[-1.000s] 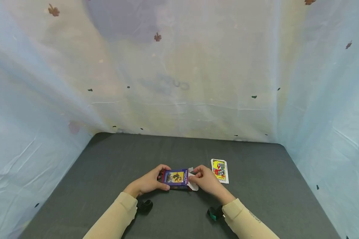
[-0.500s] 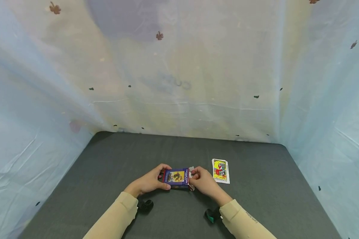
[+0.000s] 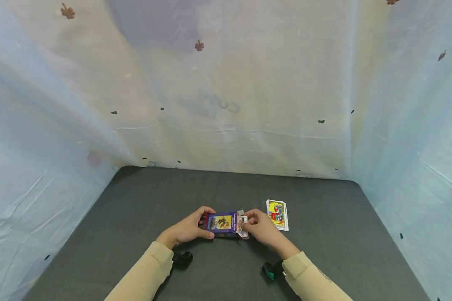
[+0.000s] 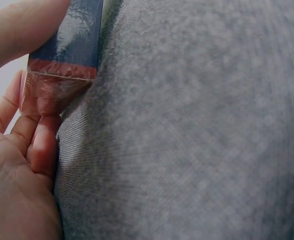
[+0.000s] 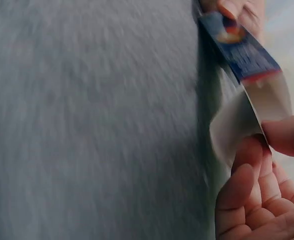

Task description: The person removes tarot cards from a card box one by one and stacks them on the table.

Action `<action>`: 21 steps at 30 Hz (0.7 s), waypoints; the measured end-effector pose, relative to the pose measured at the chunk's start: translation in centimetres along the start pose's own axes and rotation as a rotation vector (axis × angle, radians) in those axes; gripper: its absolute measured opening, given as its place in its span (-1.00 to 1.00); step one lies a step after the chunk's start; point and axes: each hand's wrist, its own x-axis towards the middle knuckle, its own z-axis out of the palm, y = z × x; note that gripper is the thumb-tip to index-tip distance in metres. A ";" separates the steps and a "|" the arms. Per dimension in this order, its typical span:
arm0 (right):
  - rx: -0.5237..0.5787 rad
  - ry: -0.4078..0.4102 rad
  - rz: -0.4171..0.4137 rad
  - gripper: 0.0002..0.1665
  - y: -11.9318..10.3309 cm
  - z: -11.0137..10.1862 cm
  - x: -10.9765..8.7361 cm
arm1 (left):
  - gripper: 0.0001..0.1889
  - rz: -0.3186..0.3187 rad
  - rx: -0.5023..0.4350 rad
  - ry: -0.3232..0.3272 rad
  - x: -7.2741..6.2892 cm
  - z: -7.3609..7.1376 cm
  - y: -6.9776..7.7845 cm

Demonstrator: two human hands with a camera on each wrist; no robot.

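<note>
A blue tarot card box [image 3: 220, 223] with a picture on its front lies on its back, its end flaps open toward the right. My left hand [image 3: 188, 228] grips its closed end, thumb on the near side and fingers on the far side; the left wrist view shows the red, plastic-wrapped end of the box [image 4: 62, 70] there. At the open end, my right hand [image 3: 261, 228] pinches a card [image 3: 242, 231] that sticks partly out of the box. In the right wrist view, thumb and fingertips [image 5: 281, 135] meet at a thin edge between the pale flaps [image 5: 231, 125].
Just behind the right hand, a small stack of picture cards [image 3: 277, 214] lies face up. The dark grey cloth-covered table [image 3: 154, 192] ends at a pale curtain [image 3: 226, 83] hung around its back and sides.
My right hand moves in to the box's opening, then draws back slightly right with a card now showing past the edge. The left hand keeps its hold on the box.
</note>
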 end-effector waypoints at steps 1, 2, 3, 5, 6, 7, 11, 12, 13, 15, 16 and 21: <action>0.012 0.006 0.013 -0.57 0.1 -0.3 -0.1 | -0.25 -0.001 -0.001 -0.001 0.0 0.0 0.0; 0.022 0.013 0.028 -0.57 0.2 -0.7 -0.2 | -0.25 -0.003 0.000 0.000 0.0 0.0 0.0; 0.037 0.020 0.040 -0.57 0.3 -1.1 -0.2 | -0.25 -0.004 -0.001 0.000 0.0 0.0 0.0; 0.060 0.040 0.064 -0.58 0.5 -2.0 -0.4 | -0.25 -0.005 -0.003 -0.002 0.0 0.0 0.0; 0.065 0.050 0.077 -0.61 0.5 -2.4 -0.4 | -0.25 -0.005 -0.002 -0.001 0.0 0.0 0.0; 0.064 0.062 0.089 -0.63 0.5 -2.9 -0.4 | -0.25 -0.005 -0.002 -0.002 0.0 0.0 0.0; 0.042 0.128 0.130 -0.73 0.7 -4.3 -0.6 | -0.25 -0.003 -0.002 -0.004 0.0 -0.1 0.0; 0.044 0.142 0.141 -0.74 0.7 -4.6 -0.6 | -0.25 -0.002 -0.003 -0.004 0.0 -0.1 0.0; 0.048 0.155 0.147 -0.75 0.7 -4.9 -0.6 | -0.25 -0.001 -0.004 -0.005 0.0 -0.1 0.0; 0.076 0.168 0.154 -0.74 0.6 -5.5 -0.7 | -0.25 0.000 -0.004 -0.006 0.0 -0.1 0.0; 0.088 0.173 0.157 -0.74 0.6 -5.7 -0.8 | -0.25 0.000 -0.004 -0.005 -0.1 -0.1 0.0; 0.112 0.195 0.171 -0.71 0.4 -6.8 -1.2 | -0.24 -0.005 -0.006 -0.004 -0.1 0.0 0.1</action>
